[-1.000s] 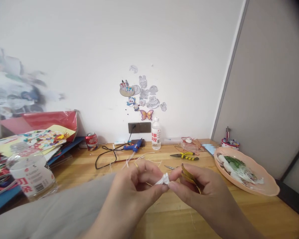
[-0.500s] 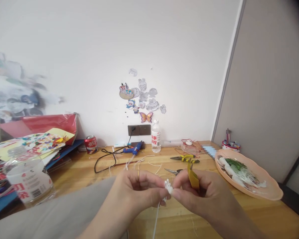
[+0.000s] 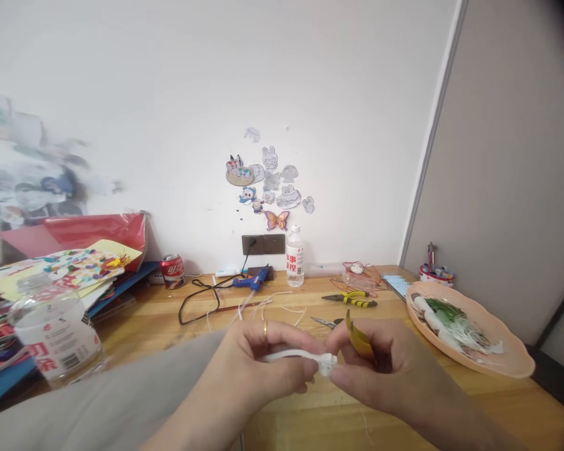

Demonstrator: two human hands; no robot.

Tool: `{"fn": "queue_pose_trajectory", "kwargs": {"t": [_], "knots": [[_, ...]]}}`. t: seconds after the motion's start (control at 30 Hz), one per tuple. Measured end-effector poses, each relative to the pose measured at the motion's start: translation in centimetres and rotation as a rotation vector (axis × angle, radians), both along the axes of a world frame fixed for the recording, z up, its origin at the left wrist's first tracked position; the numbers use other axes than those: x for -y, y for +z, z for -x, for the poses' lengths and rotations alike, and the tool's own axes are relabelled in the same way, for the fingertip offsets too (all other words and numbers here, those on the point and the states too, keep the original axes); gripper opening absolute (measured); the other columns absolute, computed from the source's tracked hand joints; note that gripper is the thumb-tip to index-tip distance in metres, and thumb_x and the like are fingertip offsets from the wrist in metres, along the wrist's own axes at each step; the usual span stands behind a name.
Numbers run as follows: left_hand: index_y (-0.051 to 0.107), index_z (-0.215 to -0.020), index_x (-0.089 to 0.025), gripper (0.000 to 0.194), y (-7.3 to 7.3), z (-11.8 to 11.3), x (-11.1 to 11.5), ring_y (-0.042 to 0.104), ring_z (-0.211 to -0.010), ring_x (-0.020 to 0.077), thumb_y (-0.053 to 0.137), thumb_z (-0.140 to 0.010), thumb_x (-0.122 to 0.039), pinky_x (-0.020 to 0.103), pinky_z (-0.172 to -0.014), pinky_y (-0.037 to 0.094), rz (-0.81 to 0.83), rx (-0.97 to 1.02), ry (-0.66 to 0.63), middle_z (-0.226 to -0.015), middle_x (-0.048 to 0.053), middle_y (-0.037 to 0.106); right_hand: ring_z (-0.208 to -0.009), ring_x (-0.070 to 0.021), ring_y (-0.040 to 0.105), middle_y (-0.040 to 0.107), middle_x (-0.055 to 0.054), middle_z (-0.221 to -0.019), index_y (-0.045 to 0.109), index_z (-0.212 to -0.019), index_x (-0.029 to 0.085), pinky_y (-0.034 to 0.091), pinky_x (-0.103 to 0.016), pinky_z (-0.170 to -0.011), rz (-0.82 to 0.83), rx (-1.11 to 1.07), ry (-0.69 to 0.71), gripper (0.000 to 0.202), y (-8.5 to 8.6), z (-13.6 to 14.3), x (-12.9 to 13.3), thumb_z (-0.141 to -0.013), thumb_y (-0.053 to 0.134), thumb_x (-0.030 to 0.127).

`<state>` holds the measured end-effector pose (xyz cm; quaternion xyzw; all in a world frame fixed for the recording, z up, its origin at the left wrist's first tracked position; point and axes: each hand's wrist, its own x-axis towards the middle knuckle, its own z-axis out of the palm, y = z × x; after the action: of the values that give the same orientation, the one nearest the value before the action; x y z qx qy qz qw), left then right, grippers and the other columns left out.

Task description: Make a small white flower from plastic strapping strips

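Observation:
In front of me, a small looped piece of white cord [image 3: 326, 363] is pinched between both hands. My left hand [image 3: 272, 363], with a gold ring on one finger, is closed on it with thumb and forefinger. A length of the white cord runs back leftward over these fingers. My right hand [image 3: 376, 369] pinches the right side of the piece. Tucked in that same hand is a yellow tool [image 3: 358, 338] with a narrow tip pointing up; its exact kind is partly hidden. Behind the right hand lie small scissors [image 3: 326, 323], partly covered.
Pliers with yellow-black handles [image 3: 350, 299], a blue glue gun [image 3: 251, 282] and a water bottle [image 3: 295, 257] are beyond my hands. A peach tray [image 3: 512, 357] stands right. Left are a red can [image 3: 173, 270], a large bottle [image 3: 56, 338] and papers.
The white piece has been turned between my fingers: its loops pointed upward and its tail hung down before; now the tail lies leftward. The yellow tool has tilted left.

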<state>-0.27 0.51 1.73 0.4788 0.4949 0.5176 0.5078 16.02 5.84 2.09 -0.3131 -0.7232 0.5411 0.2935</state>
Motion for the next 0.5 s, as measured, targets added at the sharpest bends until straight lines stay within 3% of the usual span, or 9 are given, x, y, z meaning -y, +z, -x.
{"fn": "queue_pose_trajectory", "kwargs": {"t": [0.17,0.3,0.4,0.5], "knots": [[0.070,-0.078,-0.021,0.023,-0.6,0.3,-0.5,0.056,-0.066,0.0111,0.073,-0.057,-0.013,0.020,-0.061,0.041,-0.034,0.133,-0.039,-0.069,0.000,0.068,-0.048,-0.0071,0.021,0.027,0.008,-0.050,0.056,-0.065,0.019,0.017,-0.022,-0.044,-0.008,-0.112,-0.080,0.015,-0.9,0.3,-0.6,-0.070,0.061,0.032],[0.070,-0.088,-0.024,0.043,-1.3,0.1,-1.2,0.055,-0.068,0.0121,0.078,-0.048,-0.012,0.018,-0.053,0.043,-0.184,0.362,-0.132,-0.077,0.001,0.066,-0.050,-0.0072,0.023,0.032,0.007,-0.052,0.056,-0.064,0.018,0.020,-0.021,-0.047,0.051,-0.260,-0.215,0.022,-1.3,0.7,-0.5,-0.066,0.065,0.038],[0.072,-0.074,-0.022,0.026,-1.5,-0.3,-1.2,0.054,-0.064,0.0110,0.080,-0.049,-0.019,0.017,-0.051,0.043,-0.179,0.365,-0.060,-0.073,0.000,0.063,-0.048,-0.0062,0.020,0.028,0.008,-0.049,0.051,-0.059,0.017,0.018,-0.021,-0.046,0.108,-0.234,-0.190,0.023,-1.5,1.2,0.2,-0.064,0.066,0.034],[0.072,-0.062,-0.018,0.008,-1.2,-0.3,-0.9,0.056,-0.061,0.0100,0.074,-0.060,-0.025,0.017,-0.052,0.045,-0.095,0.286,0.044,-0.076,0.002,0.064,-0.046,-0.0054,0.020,0.027,0.009,-0.046,0.052,-0.058,0.017,0.015,-0.022,-0.045,0.085,-0.110,-0.003,0.021,-1.9,1.4,0.4,-0.062,0.067,0.031]]}}
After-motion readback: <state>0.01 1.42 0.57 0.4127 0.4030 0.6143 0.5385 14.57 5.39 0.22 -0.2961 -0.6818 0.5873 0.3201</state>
